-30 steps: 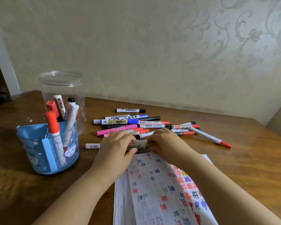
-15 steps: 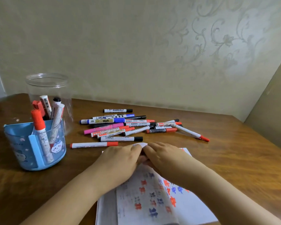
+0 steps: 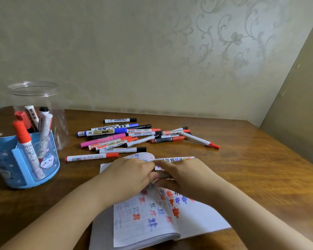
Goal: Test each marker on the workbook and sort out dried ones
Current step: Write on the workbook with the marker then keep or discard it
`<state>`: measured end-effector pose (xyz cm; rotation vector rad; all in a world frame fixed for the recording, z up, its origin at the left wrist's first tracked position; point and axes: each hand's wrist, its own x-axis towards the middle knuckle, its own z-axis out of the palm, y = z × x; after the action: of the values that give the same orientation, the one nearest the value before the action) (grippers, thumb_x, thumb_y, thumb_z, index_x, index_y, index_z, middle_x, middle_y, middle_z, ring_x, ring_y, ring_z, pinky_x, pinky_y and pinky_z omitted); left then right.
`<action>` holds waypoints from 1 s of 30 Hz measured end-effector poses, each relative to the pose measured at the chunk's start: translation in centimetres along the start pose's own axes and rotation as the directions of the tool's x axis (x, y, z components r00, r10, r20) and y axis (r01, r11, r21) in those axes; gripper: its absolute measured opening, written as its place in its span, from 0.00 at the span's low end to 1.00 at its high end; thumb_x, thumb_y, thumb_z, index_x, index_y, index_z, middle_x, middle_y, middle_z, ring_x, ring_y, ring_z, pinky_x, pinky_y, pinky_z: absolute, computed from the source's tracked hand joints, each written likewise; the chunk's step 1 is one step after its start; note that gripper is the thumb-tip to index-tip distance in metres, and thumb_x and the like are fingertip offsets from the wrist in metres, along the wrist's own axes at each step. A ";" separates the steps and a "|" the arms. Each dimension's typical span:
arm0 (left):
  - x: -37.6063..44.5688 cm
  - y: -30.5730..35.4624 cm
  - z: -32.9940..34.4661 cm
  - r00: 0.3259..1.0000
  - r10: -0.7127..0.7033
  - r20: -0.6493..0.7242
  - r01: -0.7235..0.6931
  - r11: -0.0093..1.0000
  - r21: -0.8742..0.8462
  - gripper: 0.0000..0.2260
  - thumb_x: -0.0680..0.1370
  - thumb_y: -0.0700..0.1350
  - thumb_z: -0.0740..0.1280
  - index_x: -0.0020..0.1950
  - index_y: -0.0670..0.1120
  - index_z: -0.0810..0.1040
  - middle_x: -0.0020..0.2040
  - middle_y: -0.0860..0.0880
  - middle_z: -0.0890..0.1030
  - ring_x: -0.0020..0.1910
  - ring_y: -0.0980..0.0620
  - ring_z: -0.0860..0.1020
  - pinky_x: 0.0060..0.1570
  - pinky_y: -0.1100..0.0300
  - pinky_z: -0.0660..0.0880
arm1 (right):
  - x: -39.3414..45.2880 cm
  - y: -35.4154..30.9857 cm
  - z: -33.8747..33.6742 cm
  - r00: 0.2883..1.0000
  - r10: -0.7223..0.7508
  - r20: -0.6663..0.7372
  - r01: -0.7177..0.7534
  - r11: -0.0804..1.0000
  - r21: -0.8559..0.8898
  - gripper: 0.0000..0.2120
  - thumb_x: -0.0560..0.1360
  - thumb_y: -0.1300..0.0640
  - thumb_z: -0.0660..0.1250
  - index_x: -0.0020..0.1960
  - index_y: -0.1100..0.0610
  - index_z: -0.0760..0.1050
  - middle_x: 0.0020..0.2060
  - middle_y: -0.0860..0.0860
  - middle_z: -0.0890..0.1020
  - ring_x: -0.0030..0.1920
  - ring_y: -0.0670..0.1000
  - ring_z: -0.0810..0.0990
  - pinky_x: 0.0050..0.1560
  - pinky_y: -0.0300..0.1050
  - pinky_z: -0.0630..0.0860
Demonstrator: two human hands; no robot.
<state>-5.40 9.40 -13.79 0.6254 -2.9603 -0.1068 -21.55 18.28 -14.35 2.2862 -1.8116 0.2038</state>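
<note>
Brown wood-grain worktop [image 3: 251, 170] with a glossy sheen, set against a pale beige wall [image 3: 116, 51], faint embossed floral scroll pattern on wallpaper upper right, plain tan panel [image 3: 304, 109] at right edge, soft dim light

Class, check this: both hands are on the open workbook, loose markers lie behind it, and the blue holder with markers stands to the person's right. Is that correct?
Not quite. The head view shows the blue holder on the person's left. The rest holds: both hands, left and right, are on the open workbook, and loose markers lie behind it.
</note>
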 end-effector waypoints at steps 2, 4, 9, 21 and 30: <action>-0.1 -0.4 -0.2 0.999 -0.040 -0.019 0.040 0.999 -0.017 0.13 0.80 0.58 0.48 0.45 0.54 0.66 0.45 0.56 0.74 0.43 0.58 0.72 0.43 0.60 0.71 | -0.4 0.5 -0.3 0.974 0.195 0.119 -0.204 0.976 0.071 0.26 0.76 0.37 0.57 0.68 0.50 0.59 0.47 0.50 0.82 0.44 0.53 0.80 0.39 0.47 0.73; -0.3 -1.1 -0.2 0.994 -0.105 -0.042 0.102 0.992 -0.072 0.14 0.80 0.58 0.49 0.50 0.54 0.70 0.47 0.56 0.75 0.45 0.58 0.74 0.47 0.59 0.74 | -1.1 1.4 -0.6 0.933 0.315 0.172 -0.348 0.912 0.216 0.20 0.79 0.45 0.55 0.68 0.52 0.59 0.44 0.50 0.80 0.42 0.50 0.78 0.43 0.49 0.75; -0.5 -1.9 0.1 0.983 -0.169 -0.071 0.144 0.953 -0.266 0.08 0.81 0.52 0.56 0.56 0.54 0.72 0.51 0.58 0.71 0.49 0.60 0.72 0.52 0.58 0.73 | -1.6 1.9 0.6 0.887 0.352 0.297 -0.422 0.880 0.218 0.17 0.81 0.54 0.55 0.69 0.49 0.58 0.58 0.50 0.76 0.53 0.50 0.77 0.52 0.49 0.78; 0.3 1.0 -1.5 0.939 0.027 -0.342 -0.122 0.959 -0.258 0.11 0.75 0.50 0.68 0.57 0.54 0.77 0.50 0.59 0.77 0.47 0.62 0.73 0.47 0.63 0.72 | -0.8 -0.6 -3.0 0.985 0.167 -0.048 -0.160 0.979 0.124 0.10 0.74 0.47 0.68 0.54 0.48 0.78 0.46 0.44 0.77 0.44 0.47 0.76 0.45 0.45 0.76; 0.8 2.6 0.0 0.927 -0.032 -0.375 -0.096 0.943 -0.320 0.15 0.76 0.52 0.66 0.59 0.55 0.66 0.49 0.61 0.71 0.47 0.64 0.70 0.41 0.77 0.65 | -6.0 0.7 -2.9 0.686 0.721 0.102 -0.502 0.366 0.784 0.08 0.68 0.56 0.75 0.38 0.56 0.76 0.28 0.50 0.81 0.26 0.42 0.75 0.28 0.35 0.72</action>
<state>-7.21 11.48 -13.51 0.4845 -2.4990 -0.4253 -23.54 24.52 -12.97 1.5732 -2.6808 1.6332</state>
